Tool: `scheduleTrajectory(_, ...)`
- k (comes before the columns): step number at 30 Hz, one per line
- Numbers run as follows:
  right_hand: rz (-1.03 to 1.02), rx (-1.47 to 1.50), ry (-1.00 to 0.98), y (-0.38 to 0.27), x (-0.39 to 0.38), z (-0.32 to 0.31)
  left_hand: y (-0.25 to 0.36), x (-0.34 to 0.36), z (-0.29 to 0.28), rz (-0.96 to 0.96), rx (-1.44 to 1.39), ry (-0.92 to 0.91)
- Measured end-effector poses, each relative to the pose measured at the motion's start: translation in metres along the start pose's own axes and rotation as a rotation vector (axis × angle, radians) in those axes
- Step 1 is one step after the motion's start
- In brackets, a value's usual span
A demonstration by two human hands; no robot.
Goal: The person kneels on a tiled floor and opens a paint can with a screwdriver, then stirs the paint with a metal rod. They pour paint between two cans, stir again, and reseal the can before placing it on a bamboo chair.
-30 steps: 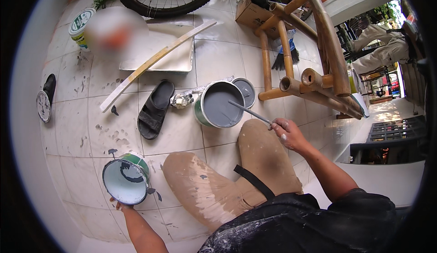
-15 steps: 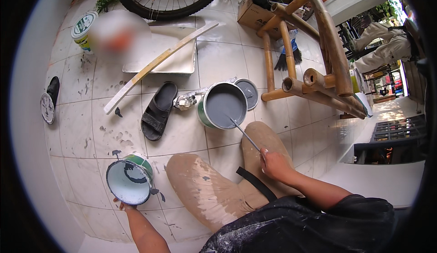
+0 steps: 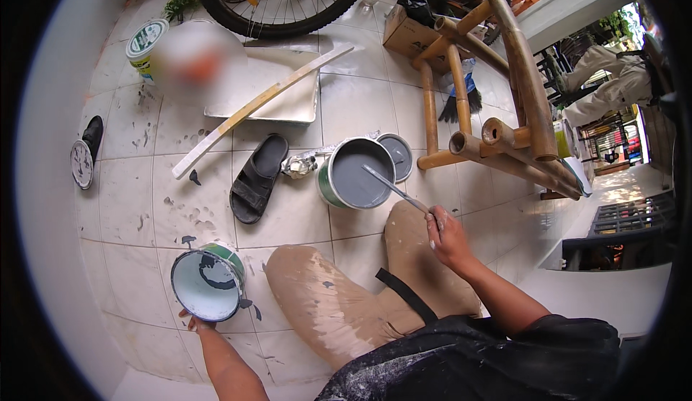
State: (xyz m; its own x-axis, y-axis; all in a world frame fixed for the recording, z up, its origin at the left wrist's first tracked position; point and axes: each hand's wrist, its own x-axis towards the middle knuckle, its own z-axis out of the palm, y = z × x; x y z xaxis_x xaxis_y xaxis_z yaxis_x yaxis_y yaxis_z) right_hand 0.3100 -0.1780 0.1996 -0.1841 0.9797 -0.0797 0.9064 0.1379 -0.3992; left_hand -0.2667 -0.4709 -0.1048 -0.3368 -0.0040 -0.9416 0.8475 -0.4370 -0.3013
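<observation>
My right hand [image 3: 448, 236] is closed round the end of a thin stirring stick [image 3: 398, 190] coated in grey. The stick slants over the rim of a paint bucket [image 3: 333, 186] filled with dark grey paint [image 3: 353, 164], its far tip over or in the paint; I cannot tell which. At the lower left, my left hand [image 3: 196, 322] grips the near edge of a second, green-sided bucket [image 3: 232, 258]. That bucket is tilted with its mouth toward me, showing a whitish inside with a dark grey patch. Part of the left hand's fingers is hidden by it.
A black sandal [image 3: 258, 179], crumpled foil-like wrapping [image 3: 299, 166] and a paint-smeared lid [image 3: 398, 157] lie around the full bucket. Beyond are a white tray [image 3: 306, 112] with a wooden strip [image 3: 238, 118] across it, a bicycle wheel [image 3: 277, 34] and bamboo furniture [image 3: 461, 98]. Paint flakes dot the tiles.
My right hand has risen away from my thigh and slightly right. The stick's tip has shifted further across the bucket. My left hand still holds the tilted bucket; the whole view has shifted a little.
</observation>
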Motion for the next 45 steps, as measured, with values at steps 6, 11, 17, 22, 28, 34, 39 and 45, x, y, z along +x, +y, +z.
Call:
scheduleTrajectory(6,-0.037,0.175,-0.043,0.048,0.022,0.061,-0.004,-0.005,0.003,-0.008,-0.036,-0.009)
scheduleTrajectory(11,-0.151,0.059,-0.063,0.070,0.034,0.082,-0.007,-0.006,0.000,-0.018,-0.035,-0.009)
scheduleTrajectory(17,-0.079,-0.017,-0.196,0.079,0.015,0.068,-0.008,-0.005,-0.007,-0.022,-0.012,0.002)
scheduleTrajectory(22,0.003,-0.133,-0.281,0.094,-0.009,0.003,-0.007,-0.003,-0.010,-0.016,-0.009,0.004)
scheduleTrajectory(28,-0.033,-0.188,-0.239,0.071,-0.011,-0.051,-0.007,-0.004,-0.012,-0.015,0.004,0.004)
scheduleTrajectory(34,0.019,0.017,-0.235,0.052,0.025,-0.017,-0.010,-0.008,-0.018,-0.021,0.018,0.006)
scheduleTrajectory(39,0.223,0.277,-0.317,0.090,0.035,0.028,-0.011,-0.011,-0.017,-0.023,0.026,-0.009)
scheduleTrajectory(45,0.389,0.266,-0.356,0.135,0.011,-0.025,-0.009,-0.009,-0.019,-0.008,0.036,-0.008)
